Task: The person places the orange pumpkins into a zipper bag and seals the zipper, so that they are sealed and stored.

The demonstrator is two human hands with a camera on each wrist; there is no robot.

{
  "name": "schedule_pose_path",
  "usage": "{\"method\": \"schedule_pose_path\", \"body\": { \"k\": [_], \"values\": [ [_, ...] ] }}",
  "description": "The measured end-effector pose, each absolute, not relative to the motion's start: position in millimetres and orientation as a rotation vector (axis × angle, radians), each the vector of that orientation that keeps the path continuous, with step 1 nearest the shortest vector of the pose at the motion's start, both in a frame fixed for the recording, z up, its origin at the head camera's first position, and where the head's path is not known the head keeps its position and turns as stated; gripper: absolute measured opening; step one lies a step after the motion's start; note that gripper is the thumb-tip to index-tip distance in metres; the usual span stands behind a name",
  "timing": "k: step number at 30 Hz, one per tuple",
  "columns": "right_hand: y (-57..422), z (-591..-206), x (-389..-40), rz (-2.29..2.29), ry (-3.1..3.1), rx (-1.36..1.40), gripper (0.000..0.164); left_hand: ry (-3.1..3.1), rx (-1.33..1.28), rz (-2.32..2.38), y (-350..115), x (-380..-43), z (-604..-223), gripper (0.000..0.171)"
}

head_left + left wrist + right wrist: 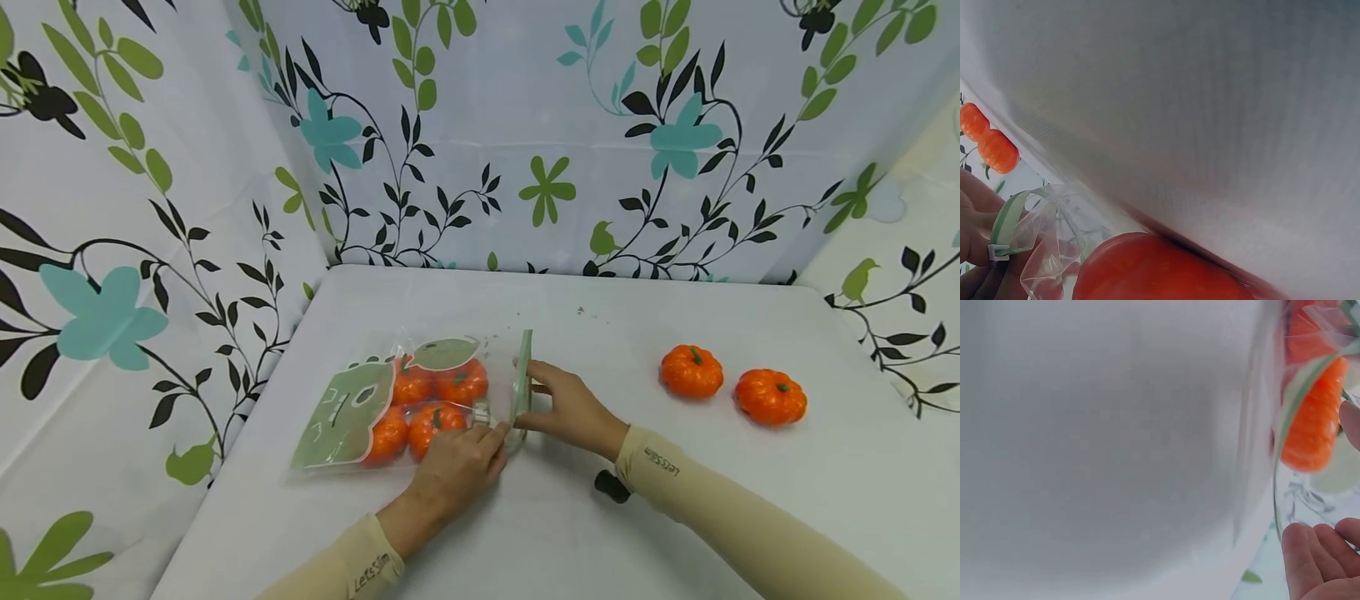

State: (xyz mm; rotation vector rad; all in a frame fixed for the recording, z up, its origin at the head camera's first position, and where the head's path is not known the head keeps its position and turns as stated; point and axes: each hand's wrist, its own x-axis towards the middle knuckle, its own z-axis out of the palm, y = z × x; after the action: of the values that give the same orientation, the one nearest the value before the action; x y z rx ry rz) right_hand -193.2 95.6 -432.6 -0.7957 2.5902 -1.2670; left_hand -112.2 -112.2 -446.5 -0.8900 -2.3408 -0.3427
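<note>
A clear zip bag (341, 417) with a green cartoon print lies on the table, several small orange pumpkins (435, 421) inside it. Its mouth, edged by a green zip strip (522, 375), faces right and gapes in the right wrist view. My left hand (461, 467) pinches the near corner of the mouth, close to a pale slider (998, 252). At the far part of the mouth, my right hand (566, 408) touches the edge with fingertips (1295, 534) fairly straight and the thumb (1351, 422) well apart from them.
Two more orange pumpkins, one on the left (692, 372) and one on the right (771, 397), sit side by side on the white table (675, 517). A small black object (612, 486) lies beside my right sleeve. Patterned curtains (480, 133) hang behind the table.
</note>
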Motion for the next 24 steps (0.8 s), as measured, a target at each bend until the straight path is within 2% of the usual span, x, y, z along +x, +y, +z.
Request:
{"method": "schedule_pose_path", "body": {
  "k": [8,18,24],
  "values": [
    [153.3,-408.4,-176.0,-1.004,2.872,-0.842,0.092,-2.365,-0.884,-0.400,-111.8,-111.0,-445.6,0.032],
    [238.6,-370.5,-186.8,-0.648,3.118,-0.701,0.127,-2.361,-0.881,-0.384,-109.4,-111.3,-446.3,0.034],
    [282.2,-359.7,-202.0,-0.603,3.063,-0.506,0.145,-2.353,-0.879,-0.374,-108.5,-111.0,-446.0,0.033]
  ]
}}
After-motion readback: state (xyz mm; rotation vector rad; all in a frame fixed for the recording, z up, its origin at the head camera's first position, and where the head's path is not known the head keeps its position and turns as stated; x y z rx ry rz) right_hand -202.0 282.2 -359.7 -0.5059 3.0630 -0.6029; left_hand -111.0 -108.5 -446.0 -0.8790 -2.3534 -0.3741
